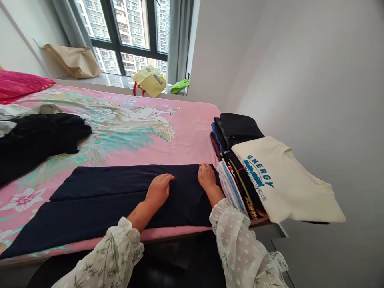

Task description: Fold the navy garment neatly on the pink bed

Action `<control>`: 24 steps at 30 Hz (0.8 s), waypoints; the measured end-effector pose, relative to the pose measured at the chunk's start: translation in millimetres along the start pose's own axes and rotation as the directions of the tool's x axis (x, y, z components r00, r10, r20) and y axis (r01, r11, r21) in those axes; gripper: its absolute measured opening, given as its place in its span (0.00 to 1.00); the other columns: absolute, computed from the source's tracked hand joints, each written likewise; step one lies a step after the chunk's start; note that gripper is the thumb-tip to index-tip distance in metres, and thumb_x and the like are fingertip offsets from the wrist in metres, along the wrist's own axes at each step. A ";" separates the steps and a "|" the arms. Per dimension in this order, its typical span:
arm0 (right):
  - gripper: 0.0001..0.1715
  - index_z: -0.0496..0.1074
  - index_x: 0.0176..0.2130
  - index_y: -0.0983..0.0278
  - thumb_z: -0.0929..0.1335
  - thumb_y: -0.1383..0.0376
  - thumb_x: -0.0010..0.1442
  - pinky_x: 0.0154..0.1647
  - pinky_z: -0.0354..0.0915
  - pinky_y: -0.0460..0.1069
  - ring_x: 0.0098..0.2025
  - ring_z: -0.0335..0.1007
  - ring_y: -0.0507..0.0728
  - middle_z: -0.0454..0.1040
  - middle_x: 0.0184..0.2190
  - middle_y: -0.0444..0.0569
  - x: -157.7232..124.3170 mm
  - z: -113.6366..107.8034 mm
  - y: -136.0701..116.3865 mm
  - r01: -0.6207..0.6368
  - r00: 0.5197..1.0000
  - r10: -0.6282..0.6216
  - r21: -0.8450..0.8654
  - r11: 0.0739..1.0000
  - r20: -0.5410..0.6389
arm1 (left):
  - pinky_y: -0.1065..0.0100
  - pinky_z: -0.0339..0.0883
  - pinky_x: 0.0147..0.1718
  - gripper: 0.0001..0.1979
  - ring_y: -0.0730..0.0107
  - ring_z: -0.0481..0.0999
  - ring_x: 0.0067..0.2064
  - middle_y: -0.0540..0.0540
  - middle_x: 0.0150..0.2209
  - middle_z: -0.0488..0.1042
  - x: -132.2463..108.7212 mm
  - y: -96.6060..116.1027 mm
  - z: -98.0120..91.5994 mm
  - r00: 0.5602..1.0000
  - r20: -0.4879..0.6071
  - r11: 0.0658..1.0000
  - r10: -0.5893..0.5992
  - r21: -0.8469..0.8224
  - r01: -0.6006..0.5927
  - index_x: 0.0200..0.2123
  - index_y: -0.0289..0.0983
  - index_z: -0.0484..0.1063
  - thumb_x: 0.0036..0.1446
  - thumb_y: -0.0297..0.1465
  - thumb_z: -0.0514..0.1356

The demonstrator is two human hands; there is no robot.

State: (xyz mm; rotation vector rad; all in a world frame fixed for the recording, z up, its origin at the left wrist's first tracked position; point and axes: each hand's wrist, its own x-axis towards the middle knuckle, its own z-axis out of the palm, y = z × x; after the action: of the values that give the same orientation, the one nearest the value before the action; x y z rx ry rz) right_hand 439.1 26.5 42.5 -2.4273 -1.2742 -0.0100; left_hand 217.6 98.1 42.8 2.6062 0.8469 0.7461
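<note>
Along the far sill (113, 81), we locate, left to right: a brown bag (75, 62), a yellow bag (152, 83) and a green item (180, 86), possibly a pouch.

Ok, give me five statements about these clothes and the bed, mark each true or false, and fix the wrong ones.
1. The left hand and the right hand are both at the dark trousers. True.
2. The cream shirt is crumpled underneath the black clothing. False: it lies spread on top of folded clothes on the right.
3. The crumpled black clothing lies on the left side of the bed. True.
4. The paper bag lies on the trousers. False: it is by the window.
5. The yellow bag is between the paper bag and the green bag. True.
</note>
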 end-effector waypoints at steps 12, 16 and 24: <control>0.38 0.51 0.64 0.68 0.48 0.50 0.64 0.63 0.38 0.66 0.67 0.39 0.62 0.50 0.65 0.56 -18.1 63.0 41.2 -0.027 0.994 0.054 -0.277 0.960 0.093 | 0.47 0.43 0.59 0.31 0.50 0.56 0.62 0.35 0.62 0.59 -123.0 -197.2 -140.3 0.726 -0.165 0.582 -0.668 0.491 0.648 0.60 0.35 0.58 0.60 0.46 0.43; 0.38 0.53 0.64 0.68 0.48 0.50 0.63 0.62 0.41 0.67 0.67 0.40 0.63 0.51 0.65 0.56 -15.2 60.2 39.3 -0.074 0.989 0.104 -0.256 0.964 0.107 | 0.53 0.58 0.50 0.34 0.45 0.69 0.52 0.30 0.48 0.72 -141.8 -223.3 -178.1 0.498 -0.232 0.380 -0.836 0.411 0.829 0.46 0.30 0.70 0.56 0.52 0.42; 0.29 0.64 0.57 0.67 0.52 0.58 0.64 0.63 0.43 0.64 0.65 0.48 0.62 0.61 0.60 0.58 -50.7 34.7 -107.1 0.307 0.951 -0.306 0.012 0.952 -0.053 | 0.52 0.61 0.41 0.35 0.36 0.72 0.47 0.32 0.40 0.75 -131.9 -249.6 -188.8 0.337 0.039 0.332 -0.941 0.302 0.894 0.31 0.35 0.73 0.40 0.62 0.52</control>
State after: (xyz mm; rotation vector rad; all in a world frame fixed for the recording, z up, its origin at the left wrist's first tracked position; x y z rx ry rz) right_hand 318.5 52.8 37.6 -2.1737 -1.6062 -0.1437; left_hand -93.3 234.7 40.9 1.7131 2.1478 -0.0069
